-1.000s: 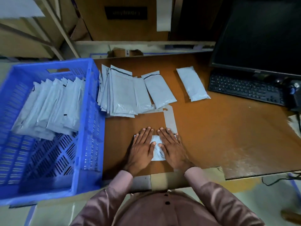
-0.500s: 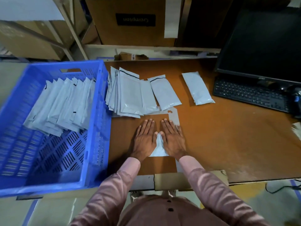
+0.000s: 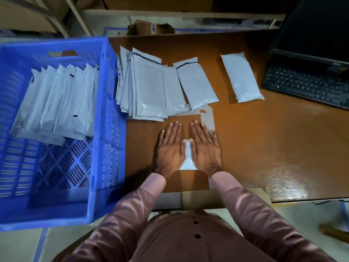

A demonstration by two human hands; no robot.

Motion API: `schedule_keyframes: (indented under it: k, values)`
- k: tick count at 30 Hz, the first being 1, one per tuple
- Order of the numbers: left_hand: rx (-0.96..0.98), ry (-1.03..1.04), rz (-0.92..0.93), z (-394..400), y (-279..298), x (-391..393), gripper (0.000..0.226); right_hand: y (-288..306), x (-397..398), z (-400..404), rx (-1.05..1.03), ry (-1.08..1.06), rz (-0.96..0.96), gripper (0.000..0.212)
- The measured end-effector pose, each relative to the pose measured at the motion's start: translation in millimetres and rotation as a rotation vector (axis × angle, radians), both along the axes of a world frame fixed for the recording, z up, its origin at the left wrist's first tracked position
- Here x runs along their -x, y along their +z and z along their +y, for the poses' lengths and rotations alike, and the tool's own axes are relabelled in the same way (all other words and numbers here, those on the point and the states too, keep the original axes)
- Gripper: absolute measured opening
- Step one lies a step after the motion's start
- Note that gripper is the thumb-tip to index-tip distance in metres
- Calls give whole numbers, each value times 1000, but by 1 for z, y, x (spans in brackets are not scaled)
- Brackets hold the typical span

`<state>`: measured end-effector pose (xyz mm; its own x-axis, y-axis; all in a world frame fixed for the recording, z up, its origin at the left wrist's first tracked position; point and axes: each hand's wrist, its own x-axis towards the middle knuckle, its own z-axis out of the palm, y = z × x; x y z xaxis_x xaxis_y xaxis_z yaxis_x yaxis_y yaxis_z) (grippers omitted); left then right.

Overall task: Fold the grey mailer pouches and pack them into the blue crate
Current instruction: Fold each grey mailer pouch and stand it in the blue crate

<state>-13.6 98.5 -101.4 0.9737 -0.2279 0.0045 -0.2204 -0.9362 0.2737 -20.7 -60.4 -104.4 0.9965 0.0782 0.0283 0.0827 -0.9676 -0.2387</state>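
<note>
My left hand (image 3: 170,148) and my right hand (image 3: 204,148) lie flat side by side on a grey mailer pouch (image 3: 188,159), fingers straight, pressing it onto the brown desk. Only a narrow strip of that pouch shows between the hands. A fanned stack of unfolded grey pouches (image 3: 145,87) lies just beyond my fingers. One more pouch (image 3: 197,84) lies to its right. A filled pouch (image 3: 240,78) lies farther right. The blue crate (image 3: 105,148) stands at the left, holding a row of several folded pouches (image 3: 56,104).
A black keyboard (image 3: 306,86) and monitor (image 3: 317,29) fill the far right of the desk (image 3: 264,138). A small cardboard box (image 3: 149,28) sits at the back edge. Grey tape strips (image 3: 207,118) mark the desk by my right hand.
Both hands have slid a little away from me over the pouch and drawn closer together. Less of the pouch shows between them. The view has dipped downward.
</note>
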Motion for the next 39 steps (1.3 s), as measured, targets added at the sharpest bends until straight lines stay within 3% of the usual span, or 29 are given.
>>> schedule_keyframes:
  k: [9, 12, 16, 18, 20, 22, 26, 31, 33, 37, 39]
  values:
    - [14, -27, 48, 1, 9, -1, 69, 7, -1, -1, -39, 25, 46, 57]
    - [163, -10, 51, 5, 9, -2, 70, 11, 1, -3, -127, 31, 31, 55]
    - [435, 21, 206, 17, 20, -8, 55, 18, 2, -17, -357, 19, 43, 45]
    - [296, -49, 221, 27, 32, -8, 49, 27, 5, -26, -288, 43, 85, 42]
    - [16, -97, 184, 32, 45, -2, 59, 36, 13, -30, -157, 77, 93, 46]
    - [-117, -82, 185, 29, 58, 4, 67, 42, 20, -28, -117, 70, 104, 49]
    - [-144, -43, 243, 19, 74, 3, 63, 50, 17, -22, -83, 66, 170, 43]
    - [61, 41, 398, 26, 106, -9, 42, 87, 6, -24, -167, 63, 232, 20]
    - [115, 60, 327, 30, 114, -12, 35, 102, 3, -26, -201, 39, 190, 20]
    - [117, 6, -10, 31, 116, -10, 32, 118, 6, -24, -196, 50, -20, 27]
    - [82, -71, -23, 33, 102, -1, 37, 111, 13, -22, -183, 89, 8, 28]
